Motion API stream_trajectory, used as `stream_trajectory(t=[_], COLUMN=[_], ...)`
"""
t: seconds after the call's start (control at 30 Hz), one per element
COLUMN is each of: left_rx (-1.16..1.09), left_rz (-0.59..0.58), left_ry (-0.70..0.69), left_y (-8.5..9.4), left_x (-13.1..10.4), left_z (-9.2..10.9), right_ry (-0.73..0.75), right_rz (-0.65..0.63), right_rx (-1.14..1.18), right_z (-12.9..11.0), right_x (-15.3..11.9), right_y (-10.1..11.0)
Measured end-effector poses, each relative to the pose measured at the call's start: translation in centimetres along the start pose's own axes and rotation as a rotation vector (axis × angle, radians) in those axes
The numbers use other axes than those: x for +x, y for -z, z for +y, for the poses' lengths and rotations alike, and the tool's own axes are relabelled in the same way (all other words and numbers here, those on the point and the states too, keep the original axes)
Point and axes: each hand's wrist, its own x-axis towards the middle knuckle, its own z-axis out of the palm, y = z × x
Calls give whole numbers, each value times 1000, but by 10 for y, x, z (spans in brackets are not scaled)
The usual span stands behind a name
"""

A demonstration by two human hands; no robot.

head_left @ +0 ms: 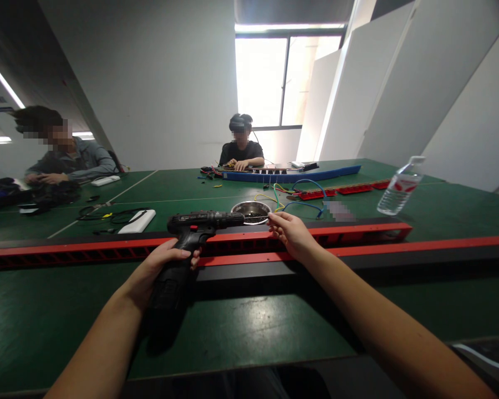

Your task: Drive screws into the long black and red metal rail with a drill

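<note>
My left hand [165, 259] is wrapped round the handle of a black cordless drill [195, 221], held level above the table and pointing right. A long thin bit [256, 216] sticks out of its chuck. The fingertips of my right hand [290, 231] pinch the far end of that bit; whether a screw is between them is too small to tell. Just behind the bit stands a round metal bowl [235, 208] with small dark pieces in it. Beneath my hands lie two long red-and-black rails, a rear one [108, 244] and a front one [441, 245].
A water bottle [400, 185] stands at the right of the green table [249, 332]. Yellow, green and blue wires [303, 208] lie behind the rails, near red strips [341, 190]. A white box [138, 220] is at left. Two people sit across, one at a blue rail [291, 176].
</note>
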Motion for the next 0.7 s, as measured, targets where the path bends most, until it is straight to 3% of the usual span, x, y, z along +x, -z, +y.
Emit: stream_trajectory(t=[0.7], left_rx=[-9], left_rz=[-38], left_ry=[0], left_y=[1], left_x=[1], left_z=[-1], right_ry=[17], right_rz=[-10], right_rx=[-13], right_z=[1], right_x=[-1], right_y=[1])
